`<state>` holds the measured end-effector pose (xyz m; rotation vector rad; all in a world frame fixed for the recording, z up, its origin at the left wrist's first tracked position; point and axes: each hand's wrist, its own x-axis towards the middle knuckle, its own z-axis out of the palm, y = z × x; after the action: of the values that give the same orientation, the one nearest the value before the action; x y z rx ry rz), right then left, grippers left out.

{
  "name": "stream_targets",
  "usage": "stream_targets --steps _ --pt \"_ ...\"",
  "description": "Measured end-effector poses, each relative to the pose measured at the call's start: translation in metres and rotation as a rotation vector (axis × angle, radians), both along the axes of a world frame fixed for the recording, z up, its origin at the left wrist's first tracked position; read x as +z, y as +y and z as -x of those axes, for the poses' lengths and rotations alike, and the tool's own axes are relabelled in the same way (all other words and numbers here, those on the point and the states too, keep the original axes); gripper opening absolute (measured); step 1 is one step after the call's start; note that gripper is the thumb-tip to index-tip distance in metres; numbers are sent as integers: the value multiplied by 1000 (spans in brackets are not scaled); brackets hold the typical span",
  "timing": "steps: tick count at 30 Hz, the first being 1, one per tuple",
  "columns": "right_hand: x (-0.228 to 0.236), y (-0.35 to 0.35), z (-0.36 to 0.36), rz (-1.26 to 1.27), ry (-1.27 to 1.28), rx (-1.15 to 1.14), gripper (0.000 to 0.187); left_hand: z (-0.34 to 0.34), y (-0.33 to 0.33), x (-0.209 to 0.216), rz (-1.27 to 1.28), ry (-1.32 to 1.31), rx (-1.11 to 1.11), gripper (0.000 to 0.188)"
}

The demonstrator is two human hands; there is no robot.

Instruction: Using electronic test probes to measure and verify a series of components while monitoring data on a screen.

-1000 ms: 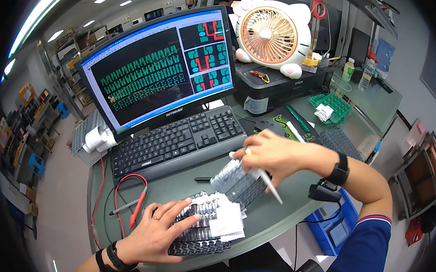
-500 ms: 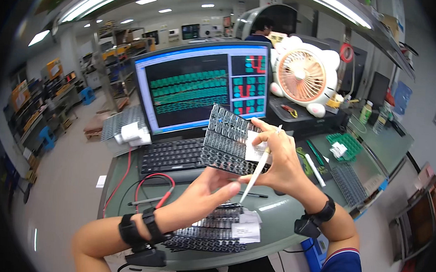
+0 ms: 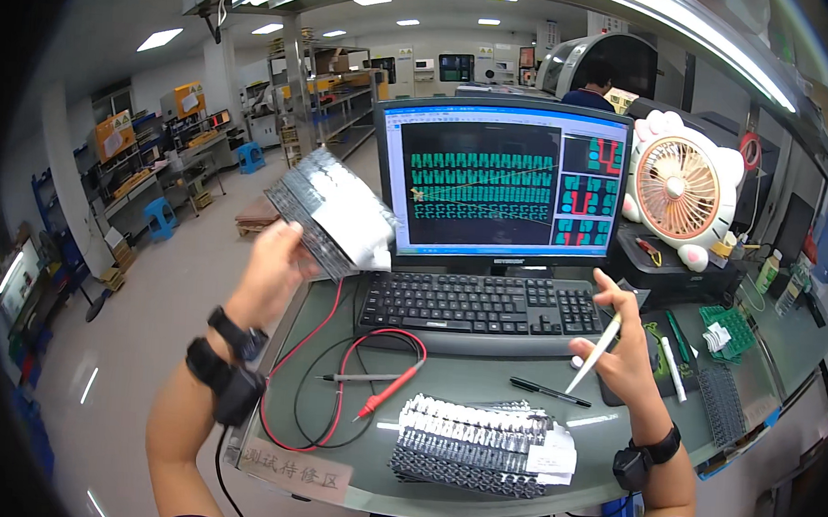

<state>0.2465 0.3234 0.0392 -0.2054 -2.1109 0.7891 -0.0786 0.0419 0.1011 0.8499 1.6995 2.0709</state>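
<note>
My left hand (image 3: 278, 265) is at the near edge of a dark circuit-board panel (image 3: 297, 196) with a white label, its fingers closed on that edge. The panel is tilted beside the monitor, where a stack stood; whether it rests on that stack I cannot tell. My right hand (image 3: 626, 349) holds a slim white pointed stick (image 3: 596, 355), tip down, above the bench. A pile of dark circuit-board panels (image 3: 469, 453) with white paper labels (image 3: 551, 458) lies at the bench's front edge, between my forearms.
Behind the hands stand a keyboard (image 3: 477, 304) and a monitor (image 3: 479, 182). Red and black test probes (image 3: 388, 393) lie with looped leads left of the pile. A black pen (image 3: 549, 391) is near the right hand. A fan (image 3: 675, 186) and green trays (image 3: 728, 333) stand right.
My left hand has carried the panel from in front of the monitor to its left side. My right hand has let go of the panel, keeping the white stick. The view has turned left.
</note>
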Motion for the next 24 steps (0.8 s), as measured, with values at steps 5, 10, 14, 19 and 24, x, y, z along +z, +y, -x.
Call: stream_targets --steps 5,10,14,19,24 --pt "-24 14 -2 117 -25 -74 54 131 -12 3 178 114 214 20" --pt "-28 16 -2 134 -27 -105 55 183 29 -19 303 157 221 19" --pt "-35 17 -2 131 -91 -145 55 209 59 -31 413 264 254 23" --pt "-29 13 1 82 -180 -78 54 210 50 -30 771 1067 746 51" --pt "-28 9 1 223 -230 232 33 77 28 -26 312 767 102 37"
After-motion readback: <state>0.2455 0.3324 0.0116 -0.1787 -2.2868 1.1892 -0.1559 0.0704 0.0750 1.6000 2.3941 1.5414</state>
